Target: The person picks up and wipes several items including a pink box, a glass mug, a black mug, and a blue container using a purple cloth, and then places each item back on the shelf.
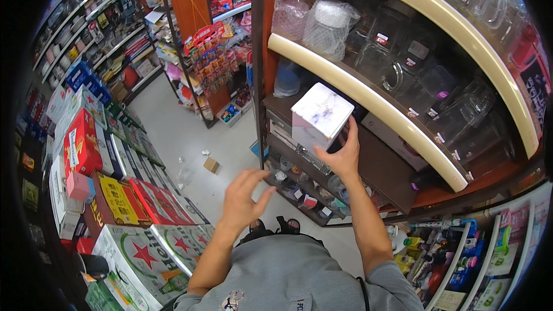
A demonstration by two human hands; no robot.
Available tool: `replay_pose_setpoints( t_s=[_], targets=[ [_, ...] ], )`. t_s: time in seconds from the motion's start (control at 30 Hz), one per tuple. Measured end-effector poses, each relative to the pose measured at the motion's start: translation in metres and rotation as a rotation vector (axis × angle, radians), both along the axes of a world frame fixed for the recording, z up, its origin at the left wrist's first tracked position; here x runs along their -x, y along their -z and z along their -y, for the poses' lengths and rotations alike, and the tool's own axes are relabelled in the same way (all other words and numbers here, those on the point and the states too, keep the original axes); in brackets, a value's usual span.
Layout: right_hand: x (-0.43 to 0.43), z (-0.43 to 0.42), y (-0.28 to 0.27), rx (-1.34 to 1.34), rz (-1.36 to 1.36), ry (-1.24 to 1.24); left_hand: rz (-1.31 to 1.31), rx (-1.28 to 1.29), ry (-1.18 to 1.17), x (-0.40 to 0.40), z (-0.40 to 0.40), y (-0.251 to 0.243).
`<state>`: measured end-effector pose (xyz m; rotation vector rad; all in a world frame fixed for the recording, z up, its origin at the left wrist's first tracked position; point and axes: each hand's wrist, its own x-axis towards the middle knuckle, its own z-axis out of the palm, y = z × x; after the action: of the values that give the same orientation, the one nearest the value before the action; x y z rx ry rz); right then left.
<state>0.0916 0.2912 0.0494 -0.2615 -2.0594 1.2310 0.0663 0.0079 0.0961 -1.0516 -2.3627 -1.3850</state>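
Observation:
A white box with a grey marble pattern (322, 110) is gripped by my right hand (343, 151), with the thumb on its near side and the fingers around the right side, partly hidden. It is in front of a dark brown shelf board (384, 172) of the wooden display shelf. My left hand (246, 196) is raised over the aisle, its fingers apart and nothing in it. Behind the box, a blue object in clear plastic (287, 78) stands in the shelf corner. A long pale box (395, 140) lies deeper on the same level.
Glass jugs (391, 69) and a bubble-wrapped item (330, 26) fill the shelf above, behind a cream curved edge (367, 103). Stacked beer cartons (142, 255) line the left. A small cardboard box (211, 165) and scraps lie on the floor. Lower shelves hold small goods (309, 201).

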Motion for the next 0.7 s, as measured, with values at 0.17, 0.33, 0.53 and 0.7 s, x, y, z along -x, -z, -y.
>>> replay_pose_setpoints(
  t_s=[0.17,0.33,0.53,0.7],
  targets=[
    [0.042,-0.031,0.007,0.036,0.017,0.178,-0.001,0.053,0.233,-0.004,-0.006,0.006],
    [0.072,-0.036,-0.004,-0.098,0.122,0.172,0.02,0.091,0.173,-0.003,0.021,0.011],
    [0.087,-0.039,0.004,-0.146,0.224,0.239,0.073,0.124,0.067,-0.003,0.048,0.022],
    [0.094,-0.043,0.0,-0.038,0.228,0.21,0.116,0.098,0.05,-0.005,0.054,0.019]
  ],
)
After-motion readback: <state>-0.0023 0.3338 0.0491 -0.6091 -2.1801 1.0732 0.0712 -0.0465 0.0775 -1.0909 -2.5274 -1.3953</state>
